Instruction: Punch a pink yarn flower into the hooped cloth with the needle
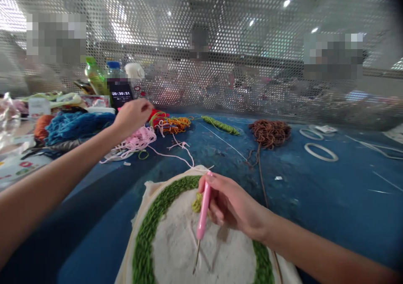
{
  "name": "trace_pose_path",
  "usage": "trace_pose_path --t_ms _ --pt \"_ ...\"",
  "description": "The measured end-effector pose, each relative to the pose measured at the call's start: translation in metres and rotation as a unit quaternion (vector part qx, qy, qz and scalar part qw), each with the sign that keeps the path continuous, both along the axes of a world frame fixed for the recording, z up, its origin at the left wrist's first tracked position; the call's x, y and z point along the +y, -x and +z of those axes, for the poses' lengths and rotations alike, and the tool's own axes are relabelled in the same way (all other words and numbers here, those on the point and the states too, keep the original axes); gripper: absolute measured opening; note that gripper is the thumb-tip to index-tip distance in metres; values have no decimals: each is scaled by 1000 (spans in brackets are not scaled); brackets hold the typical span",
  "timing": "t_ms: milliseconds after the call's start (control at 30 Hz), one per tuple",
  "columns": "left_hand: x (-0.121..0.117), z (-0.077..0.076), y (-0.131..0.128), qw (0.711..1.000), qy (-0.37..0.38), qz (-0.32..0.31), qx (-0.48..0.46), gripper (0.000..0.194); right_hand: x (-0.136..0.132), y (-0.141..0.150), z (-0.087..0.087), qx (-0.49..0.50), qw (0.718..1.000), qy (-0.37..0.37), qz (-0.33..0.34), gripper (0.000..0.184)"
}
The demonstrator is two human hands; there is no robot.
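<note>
In the head view, my right hand [228,200] is closed around the pink handle of a punch needle [204,208]. Its metal tip points down over the pale cloth [176,233] stretched in a round hoop [138,216]. A thick ring of green yarn stitches [147,237] runs round the cloth, with a small yellow-green tuft [197,203] near the top. My left hand [135,114] is raised over the pink yarn [140,139] at the back left. Its fingers are bent together, and what they hold, if anything, is hidden. A pink strand runs from that pile to the hoop.
Blue yarn [78,126], orange yarn [178,125], a green skein [220,125] and brown yarn [270,133] lie along the back of the blue table [315,200]. A phone [121,94] leans by bottles. White rings [321,152] lie at right. A perforated metal screen [239,78] stands behind.
</note>
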State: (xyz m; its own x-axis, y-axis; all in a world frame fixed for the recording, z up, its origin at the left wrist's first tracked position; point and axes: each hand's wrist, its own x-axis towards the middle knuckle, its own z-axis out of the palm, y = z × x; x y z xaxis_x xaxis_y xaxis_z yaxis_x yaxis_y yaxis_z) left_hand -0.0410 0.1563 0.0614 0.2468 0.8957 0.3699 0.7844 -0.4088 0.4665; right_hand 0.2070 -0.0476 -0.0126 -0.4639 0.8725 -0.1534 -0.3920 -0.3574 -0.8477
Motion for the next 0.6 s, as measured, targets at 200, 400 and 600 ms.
trace_pose_path --t_ms 200,400,600 --pt "51 10 45 991 -97 63 67 69 5 0 1 10 1000 17 17 31" --pt "93 9 75 988 -45 126 74 110 6 0 2 21 1000 20 11 30" --pt "106 -10 67 972 -151 167 70 67 6 0 0 25 999 18 18 28"
